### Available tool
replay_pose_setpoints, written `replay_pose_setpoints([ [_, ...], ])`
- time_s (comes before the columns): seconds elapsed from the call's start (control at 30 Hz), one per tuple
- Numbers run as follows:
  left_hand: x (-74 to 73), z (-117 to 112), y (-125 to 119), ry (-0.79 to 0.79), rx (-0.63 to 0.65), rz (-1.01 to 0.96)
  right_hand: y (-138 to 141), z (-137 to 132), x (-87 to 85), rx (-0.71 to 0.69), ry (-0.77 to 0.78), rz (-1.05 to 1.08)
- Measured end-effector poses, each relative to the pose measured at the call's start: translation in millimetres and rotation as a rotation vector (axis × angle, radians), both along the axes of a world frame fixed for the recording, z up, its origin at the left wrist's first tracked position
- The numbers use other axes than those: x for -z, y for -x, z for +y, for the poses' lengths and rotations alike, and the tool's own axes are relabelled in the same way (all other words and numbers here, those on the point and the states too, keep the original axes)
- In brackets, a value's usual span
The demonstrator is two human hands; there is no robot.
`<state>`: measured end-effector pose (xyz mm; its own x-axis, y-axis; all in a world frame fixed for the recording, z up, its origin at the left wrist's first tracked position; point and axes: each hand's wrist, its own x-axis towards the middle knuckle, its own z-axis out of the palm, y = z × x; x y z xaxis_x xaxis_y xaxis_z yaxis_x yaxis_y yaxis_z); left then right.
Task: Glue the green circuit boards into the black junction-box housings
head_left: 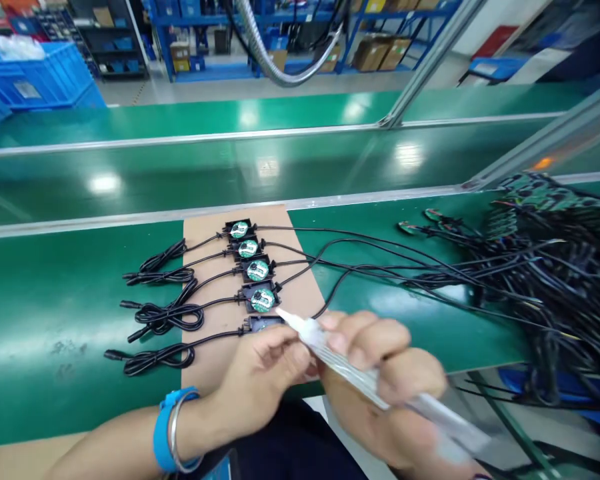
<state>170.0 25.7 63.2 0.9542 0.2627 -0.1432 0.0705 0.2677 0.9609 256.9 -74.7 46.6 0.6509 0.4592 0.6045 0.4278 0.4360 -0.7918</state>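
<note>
My right hand (385,380) is wrapped around a white squeeze tube (353,370), whose pale nozzle points up and left. The nozzle tip ends beside a small open black housing (261,299) with a round green circuit board in it. Close by, my left hand (273,367) has its fingers curled together under the nozzle; whatever they hold is hidden. Those fingers partly cover the nearest black housing (264,324). Beyond it, several similar housings (248,249) with green boards form a row, each with black cables at both ends.
A tan cardboard sheet (215,367) lies under the housings on the green table (40,287). Coiled black cables (175,317) rest to the left. At right is a large heap of cables (555,300) with circuit boards. A metal frame post (430,60) rises behind.
</note>
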Motion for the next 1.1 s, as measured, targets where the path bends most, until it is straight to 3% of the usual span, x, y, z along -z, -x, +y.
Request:
replay_pose_setpoints([
  [0.07,0.5,4,-11,0.048,-0.154,0.006,-1,3,10.9,0.152,-0.147,-0.151],
  [0.1,-2.0,9,-17,0.025,-0.203,0.012,-5,3,13.6,0.172,-0.141,-0.216],
  [0.2,-15.8,24,-35,-0.153,-0.297,0.012,-26,2,10.1,0.183,0.079,-0.394],
  [0.27,-24.6,31,-48,-0.313,-0.346,-0.013,-41,2,2.2,0.304,0.181,-0.535],
  [0.37,-30.1,34,-69,-0.447,-0.376,-0.067,-62,11,-8.1,0.462,0.260,-0.707],
  [0.43,-28.9,36,-80,-0.460,-0.338,-0.101,-83,22,-12.5,0.459,0.309,-0.740],
  [0.5,-25.5,42,-84,-0.490,-0.267,-0.088,-119,35,-16.0,0.434,0.494,-0.714],
  [0.53,-23.4,46,-81,-0.532,-0.240,-0.068,-144,41,-17.4,0.429,0.640,-0.679],
  [0.6,-18.5,56,-68,-0.673,-0.208,-0.010,-202,53,-17.8,0.566,1.098,-0.526],
  [0.7,-8.6,70,-31,-0.920,-0.184,0.055,-287,63,-7.3,0.617,1.354,-0.365],
  [0.8,6.5,79,7,-1.052,-0.180,0.100,-338,64,12.7,0.571,1.527,-0.271],
  [0.87,18.1,81,25,-1.099,-0.171,0.128,-350,62,22.7,0.532,1.591,-0.260],
  [0.97,31.4,81,41,-1.203,-0.109,0.145,-343,54,24.7,0.488,1.607,-0.309],
  [1.03,34.8,78,47,-1.273,-0.033,0.161,-320,45,19.7,0.496,1.566,-0.378],
  [1.1,35.4,74,49,-1.303,0.053,0.198,-281,33,14.2,0.477,1.445,-0.487],
])
